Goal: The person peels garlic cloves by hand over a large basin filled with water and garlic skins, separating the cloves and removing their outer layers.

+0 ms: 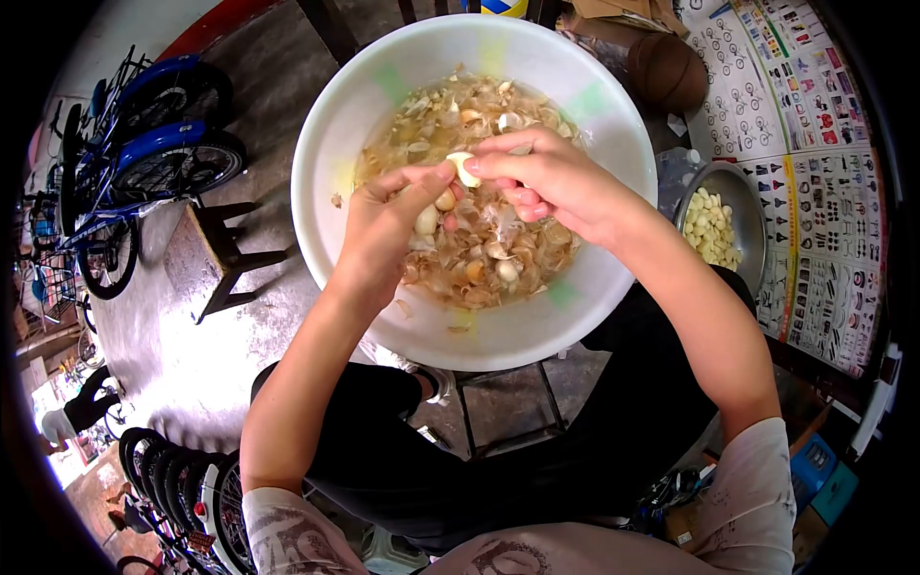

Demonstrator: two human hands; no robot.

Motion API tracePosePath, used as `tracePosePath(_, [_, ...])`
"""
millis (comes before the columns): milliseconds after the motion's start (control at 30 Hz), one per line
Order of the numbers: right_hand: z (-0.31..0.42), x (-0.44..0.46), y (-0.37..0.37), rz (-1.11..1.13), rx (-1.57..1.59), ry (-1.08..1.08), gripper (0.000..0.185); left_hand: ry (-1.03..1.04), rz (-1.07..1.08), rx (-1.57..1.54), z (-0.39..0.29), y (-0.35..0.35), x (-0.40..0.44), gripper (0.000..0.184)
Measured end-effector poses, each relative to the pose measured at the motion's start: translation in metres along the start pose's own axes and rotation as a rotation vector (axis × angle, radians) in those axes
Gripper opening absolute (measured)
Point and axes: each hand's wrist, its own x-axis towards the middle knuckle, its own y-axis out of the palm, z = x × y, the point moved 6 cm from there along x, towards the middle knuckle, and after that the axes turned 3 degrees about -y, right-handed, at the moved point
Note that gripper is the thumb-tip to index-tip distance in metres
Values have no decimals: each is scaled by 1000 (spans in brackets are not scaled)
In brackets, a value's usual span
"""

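Observation:
A pale garlic clove [464, 170] is pinched between the thumbs and fingers of both hands, above a wide white basin [331, 125]. My left hand [388, 216] is closed on the clove's left side, and a couple more cloves [426, 220] appear tucked against its fingers. From the right, my right hand [551, 177] grips the same clove, its lower fingers curled in. Below them, loose garlic skins [489, 225] and several cloves float in the basin's water. Right of the basin, a metal bowl [755, 225] holds many peeled cloves [709, 228].
A small wooden stool [216, 254] stands left of the basin, with blue bicycles [163, 144] beyond it. Bicycle wheels [182, 479] line the lower left. A printed poster sheet [810, 182] covers the surface at right, near a brown basketball [668, 73].

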Motion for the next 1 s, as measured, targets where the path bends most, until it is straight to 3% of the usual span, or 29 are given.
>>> tracePosePath(133, [-28,24,-16,-32,-54,50,25,22,-86,-10,-2,-10,5,21])
tracePosePath(200, [-37,39,-24,-135,-1248,-62,23,34,-134,-8,-3,-15,6,21])
tracePosePath(267, [-58,41,-17,-182,-1551,93,20,52,-181,7,-6,-21,7,21])
tracePosePath(300, [-54,37,-4,-91,-1626,-97,11,53,-181,7,-8,-21,7,21])
tracePosePath(333, [-55,38,-7,-85,-1626,-95,11,83,-163,63,-10,-20,6,20])
tracePosePath(400, [-48,43,-23,-288,-1781,-45,11,115,-148,116,-10,-21,4,20])
tracePosePath(533, [-49,36,-3,-37,-1567,-62,6,177,-49,354,-10,-18,8,21])
tracePosePath(567, [-36,29,-5,-221,-1497,-316,8,185,-16,478,-7,-16,8,22])
tracePosePath(600, [-27,25,-5,-213,-1498,-318,8,183,-22,475,-4,-19,9,22])
tracePosePath(667, [10,15,-6,-264,-1173,-384,9,278,-43,577,-6,-20,12,22])
tracePosePath(700, [17,11,-4,-263,-1135,-495,15,282,-48,577,-8,-21,11,22])
tracePosePath(733, [18,9,-3,-263,-1138,-501,15,258,-30,542,-9,-19,11,26])
tracePosePath(800, [24,-2,11,-189,-1219,-713,18,237,-8,506,-13,-15,9,30])
tracePosePath(1000, [31,-16,22,-204,-1266,-860,21,110,63,429,-15,-2,-2,31])
